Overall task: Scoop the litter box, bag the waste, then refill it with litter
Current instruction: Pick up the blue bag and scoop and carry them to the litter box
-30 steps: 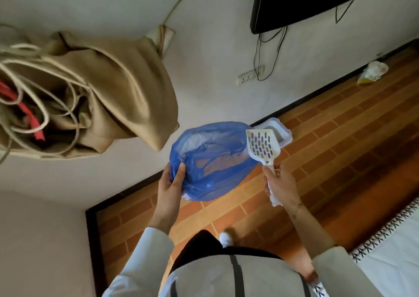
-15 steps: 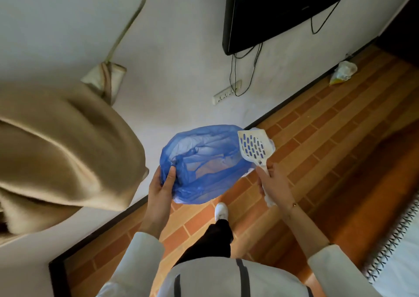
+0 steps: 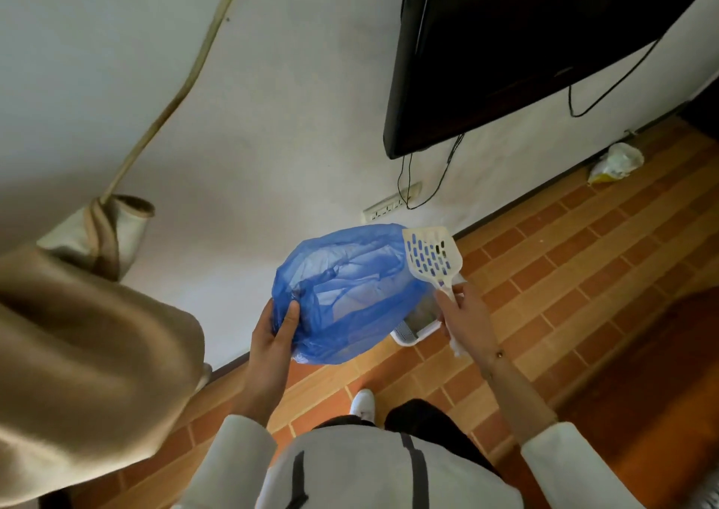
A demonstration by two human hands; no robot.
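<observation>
Nearest, a pale jacket (image 3: 373,473) fills 6 o'clock; one white shoe (image 3: 362,400) shows just above it on the brick-pattern floor (image 3: 564,275).

Left hand (image 3: 272,337), at about 7 o'clock of centre: fingers curled, thumb on top, pinching the rim of the blue bag (image 3: 346,294). Bag held up off the floor, mouth spread wide and turned toward the camera; contents cannot be told through the plastic.

Right hand (image 3: 465,314), at about 4 o'clock of centre: fingers wrapped round the handle of the white scoop (image 3: 430,255). Slotted head tilted up, at 2 o'clock of the bag mouth, its edge touching the rim. White material also sticks out below this hand; cannot tell what it is.

Litter box (image 3: 412,331): white, on the floor against the wall, mostly hidden behind the bag; only one corner shows, between the two hands.

Farther: tan cloth (image 3: 89,372) at 8 o'clock, power strip (image 3: 391,203) on the wall, black TV (image 3: 525,42) at 1 o'clock, small plastic bag (image 3: 614,162) at 3 o'clock by the wall.
</observation>
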